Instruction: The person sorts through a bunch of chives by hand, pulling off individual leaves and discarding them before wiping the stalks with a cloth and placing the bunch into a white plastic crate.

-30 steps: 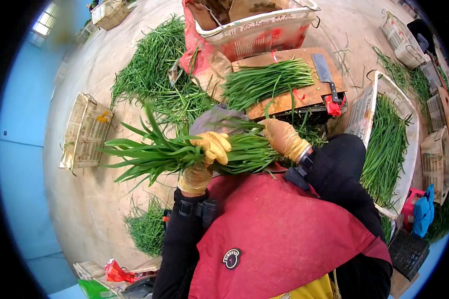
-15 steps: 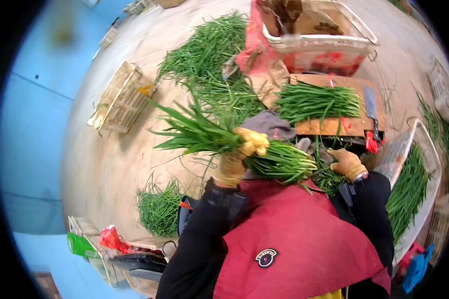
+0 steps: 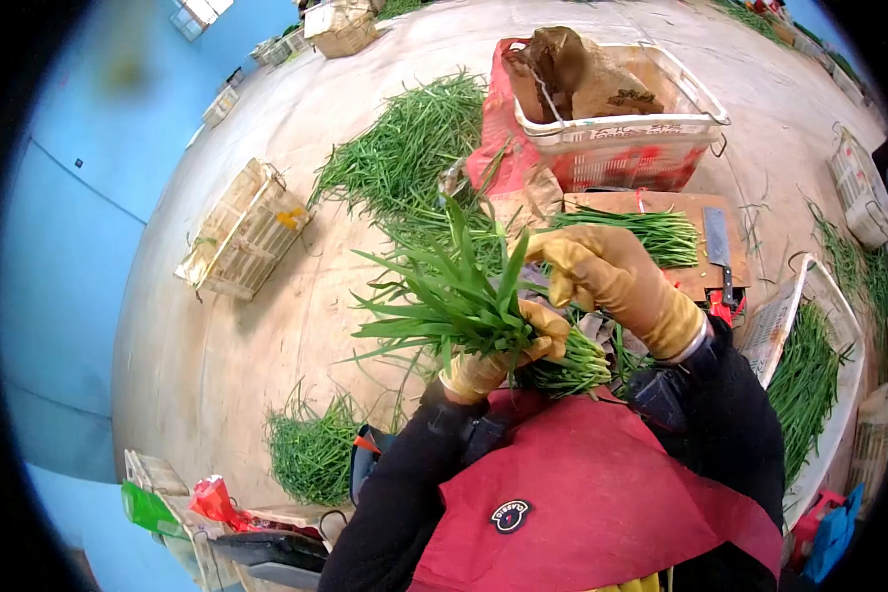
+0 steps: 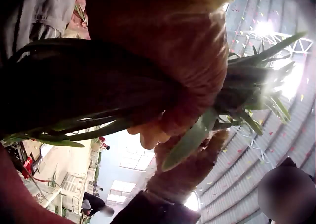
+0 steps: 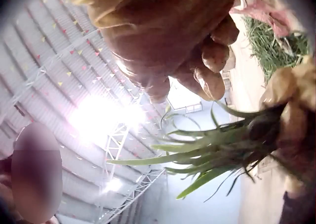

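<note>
Both hands wear yellow gloves. With the left hand (image 3: 546, 331) the person grips a bunch (image 3: 464, 321) of green leaves, above the lap and in front of the red apron (image 3: 582, 474); its tips point to the left. Right hand (image 3: 617, 281) is raised just beside this bunch, and from the head it seems almost to touch the leaves. Only the right wrist view makes its state more clear: the fingers are bent loosely, the thumb stands apart, and nothing is seen between them. Pale stalk ends (image 3: 587, 363) appear beside the left hand in the head view, but whether they belong to the held bunch, I cannot tell. The left wrist view gives the lower side of the grip, quite dark, with one broad leaf (image 4: 190, 142) hanging. Both wrist views look up to the roof (image 5: 49, 81), which the head view does not show. The head view alone gives the knife (image 3: 717, 247), lying on the board (image 3: 686, 281) to the right of some cut greens (image 3: 651, 235).
</note>
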The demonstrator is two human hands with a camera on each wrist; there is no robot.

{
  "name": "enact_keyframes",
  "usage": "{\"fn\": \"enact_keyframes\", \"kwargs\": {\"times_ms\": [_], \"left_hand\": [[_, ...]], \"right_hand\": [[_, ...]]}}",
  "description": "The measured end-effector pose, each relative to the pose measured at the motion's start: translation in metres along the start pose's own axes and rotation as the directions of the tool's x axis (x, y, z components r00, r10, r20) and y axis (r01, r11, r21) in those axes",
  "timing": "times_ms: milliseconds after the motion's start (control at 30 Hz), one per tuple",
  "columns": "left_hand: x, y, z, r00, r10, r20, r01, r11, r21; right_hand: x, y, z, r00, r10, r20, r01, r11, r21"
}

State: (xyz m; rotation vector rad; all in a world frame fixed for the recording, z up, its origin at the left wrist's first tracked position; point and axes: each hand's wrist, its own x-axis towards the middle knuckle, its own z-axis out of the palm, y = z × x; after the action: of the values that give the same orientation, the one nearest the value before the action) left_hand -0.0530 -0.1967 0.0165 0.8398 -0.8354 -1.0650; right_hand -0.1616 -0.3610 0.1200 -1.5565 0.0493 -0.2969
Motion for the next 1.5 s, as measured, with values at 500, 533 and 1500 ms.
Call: {"fn": "enact_keyframes", "kwargs": {"times_ms": [500, 533, 1500], "left_hand": [[-0.018, -0.004, -0.016, 0.982, 0.074, -0.175, -0.059, 0.994, 0.091], [-0.019, -0.019, -0.036, 0.976, 0.122, -0.181, -0.09, 0.981, 0.174], [-0.024, -0.02, -0.052, 0.89, 0.402, -0.217, -0.393, 0.916, 0.085]], "right_hand": [[0.001, 0.013, -0.005, 0.909, -0.059, -0.412, 0.145, 0.973, 0.18], [-0.002, 0.016, -0.008, 0.898, -0.062, -0.436, 0.15, 0.974, 0.17], [-0.159, 0.17, -0.142, 0.362, 0.231, -0.903, 0.456, 0.801, 0.387]]}}
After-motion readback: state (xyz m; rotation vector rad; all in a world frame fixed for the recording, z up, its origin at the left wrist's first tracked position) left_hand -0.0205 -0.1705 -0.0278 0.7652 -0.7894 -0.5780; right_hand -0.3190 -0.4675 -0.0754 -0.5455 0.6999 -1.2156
